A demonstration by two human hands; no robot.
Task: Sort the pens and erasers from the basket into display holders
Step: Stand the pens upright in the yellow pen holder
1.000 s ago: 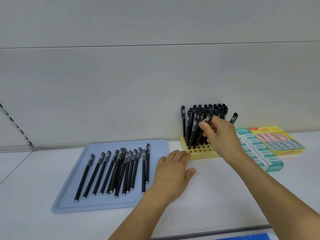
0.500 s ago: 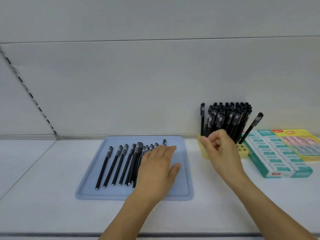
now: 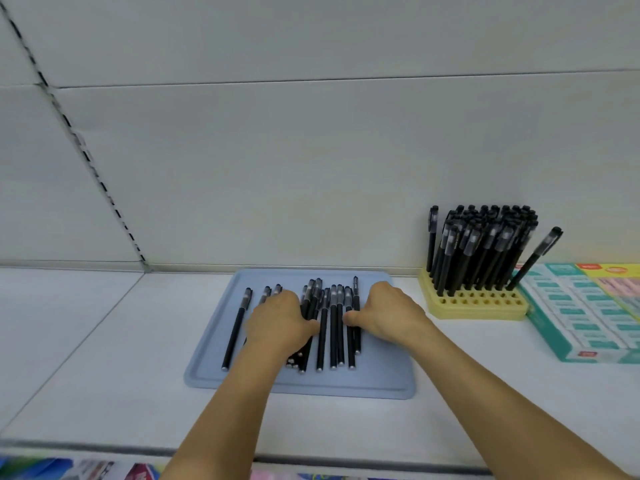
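Several black pens lie side by side on a flat blue tray in the middle of the white shelf. My left hand lies over the left part of the row, fingers curled down round a bunch of pens. My right hand curls over the right end of the row, its thumb against the outermost pens. One pen lies apart at the tray's left. To the right, a yellow holder carries many upright pens, and one pen leans out to the right.
A teal box of erasers sits right of the holder, with a yellow box behind it. The shelf's back wall rises just behind the tray. Colourful goods show below the shelf's front edge.
My right hand left the pens in the yellow holder and came left onto the tray. My left hand moved from the shelf onto the pens. The pens now lie bunched closer together.
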